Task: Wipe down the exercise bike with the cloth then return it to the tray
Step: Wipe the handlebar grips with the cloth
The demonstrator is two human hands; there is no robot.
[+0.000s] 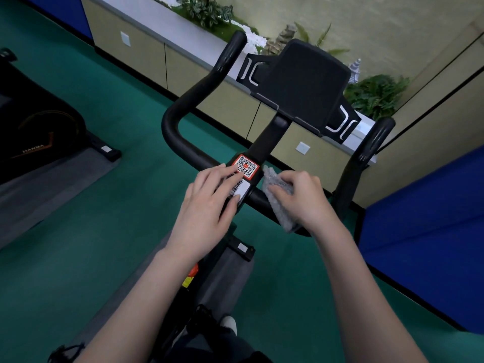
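The black exercise bike's handlebar (183,111) curves across the middle of the head view, with a dark console (301,74) above its stem. My left hand (209,205) rests with straight fingers on the stem's QR sticker (247,166) and white label. My right hand (303,197) grips a crumpled grey cloth (272,179) and presses it against the handlebar just right of the stem. Part of the cloth hangs below the bar. No tray is in view.
A second exercise bike (44,134) stands on a grey mat at the left. A low beige cabinet (146,53) with plants on top runs behind the bike. A blue panel (424,226) stands at the right. Green floor surrounds the bike.
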